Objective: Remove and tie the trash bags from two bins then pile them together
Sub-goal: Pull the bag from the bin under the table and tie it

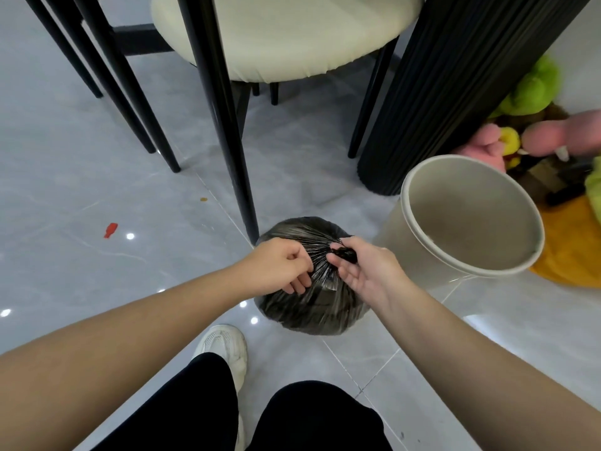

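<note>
A full black trash bag (309, 312) sits on the grey tiled floor in front of my knees, its top gathered into tight pleats. My left hand (281, 265) grips the gathered plastic at the bag's neck from the left. My right hand (361, 266) pinches the twisted black end of the bag between thumb and forefinger, just right of the neck. A beige round bin (422, 255) stands to the right of the bag, with no bag inside it. Only one bin and one bag are in view.
A cream-seated chair (279, 37) with black legs (227, 141) stands just behind the bag. A black fluted column (432, 102) rises behind the bin, with plush toys (533, 92) and a yellow cloth (569, 249) on its right. A red scrap (110, 230) lies on the floor at left. My white shoe (224, 346) is near the bag.
</note>
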`<state>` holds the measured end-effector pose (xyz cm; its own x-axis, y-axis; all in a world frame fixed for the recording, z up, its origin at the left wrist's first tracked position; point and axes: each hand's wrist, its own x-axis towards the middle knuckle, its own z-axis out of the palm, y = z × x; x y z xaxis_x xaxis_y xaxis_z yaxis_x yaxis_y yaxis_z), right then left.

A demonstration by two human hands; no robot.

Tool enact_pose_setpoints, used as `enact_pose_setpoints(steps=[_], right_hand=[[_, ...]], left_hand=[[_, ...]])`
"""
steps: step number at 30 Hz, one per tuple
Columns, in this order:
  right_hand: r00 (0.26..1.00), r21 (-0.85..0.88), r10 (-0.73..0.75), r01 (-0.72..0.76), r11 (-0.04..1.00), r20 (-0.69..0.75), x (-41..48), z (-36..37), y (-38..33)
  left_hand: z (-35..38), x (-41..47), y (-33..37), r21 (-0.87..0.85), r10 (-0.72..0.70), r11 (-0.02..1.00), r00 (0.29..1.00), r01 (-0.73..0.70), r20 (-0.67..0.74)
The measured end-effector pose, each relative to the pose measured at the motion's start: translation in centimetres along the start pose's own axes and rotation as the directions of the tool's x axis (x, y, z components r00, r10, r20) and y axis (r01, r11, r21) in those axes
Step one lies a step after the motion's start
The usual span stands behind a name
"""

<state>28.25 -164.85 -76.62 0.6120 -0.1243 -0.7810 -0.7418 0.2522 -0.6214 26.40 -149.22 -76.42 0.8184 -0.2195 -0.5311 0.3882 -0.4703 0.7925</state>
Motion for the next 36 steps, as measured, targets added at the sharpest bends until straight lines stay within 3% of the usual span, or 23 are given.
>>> enact_pose_setpoints(steps=[7,14,26,31,34,36], right_hand=[[0.999,0.065,-0.037,0.038,0.997,-0.026,-0.7,1.4,1.2],[0.998,0.02,-0.053,0.054,0.998,-0.043,-0.4,2.5,2.0],[0.967,0.076,-0.221,0.231,0.97,-0.123,-0.9,4.0,5.0],[0.88,-0.053,-0.451,0.448,0.892,-0.149,-0.9,4.0,5.8],[0.796,-0.148,-0.595,0.578,0.802,-0.115,-1.1,4.0,5.9],[0.704,-0.278,-0.707,0.667,0.691,-0.069,-0.9,3.6,6.0]], left_hand=[[-0.4,-0.1,0.5,-0.291,-0.216,0.924,0.966,0.249,0.139],[0.0,0.2,0.5,-0.326,-0.206,0.915,0.969,0.239,0.135],[1.2,0.2,0.0,-0.357,-0.275,0.902,0.96,0.241,-0.047],[1.0,0.0,0.0,-0.464,-0.239,0.871,0.964,0.161,-0.113],[0.3,0.3,0.2,-0.405,-0.171,0.91,0.969,0.086,-0.18],[-0.4,0.4,0.6,-0.276,-0.073,0.961,0.975,0.013,-0.208]])
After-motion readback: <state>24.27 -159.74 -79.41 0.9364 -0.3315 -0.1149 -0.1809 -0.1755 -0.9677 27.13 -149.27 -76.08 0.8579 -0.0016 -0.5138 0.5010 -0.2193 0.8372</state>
